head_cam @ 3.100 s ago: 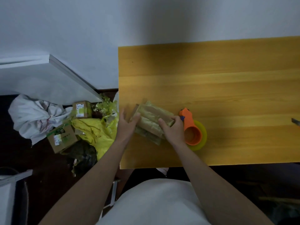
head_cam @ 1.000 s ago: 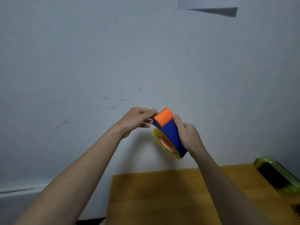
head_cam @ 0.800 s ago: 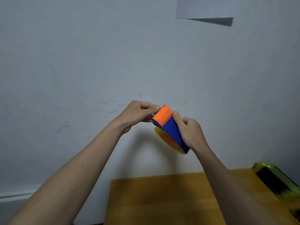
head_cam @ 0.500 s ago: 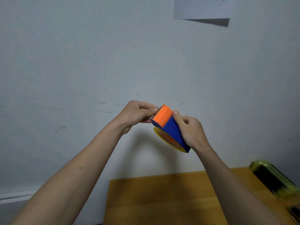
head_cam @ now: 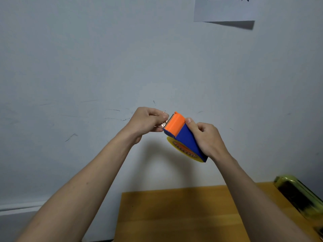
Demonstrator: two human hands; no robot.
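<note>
Both forearms are raised before the wall. The right hand [head_cam: 207, 139] grips the tape dispenser [head_cam: 183, 135] in midair above the tabletop [head_cam: 183, 215]. At its 10 o'clock end, the left hand [head_cam: 146, 122] fingers pinch the tape end [head_cam: 161, 125].

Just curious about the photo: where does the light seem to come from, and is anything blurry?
Head view: dim light; the paper casts its shadow below, and the left hand, right hand and dispenser throw a soft one on the wall beneath, so light likely comes from above. Head view, right edge: the yellow-green thing is smeared; the dispenser is sharp.
</note>
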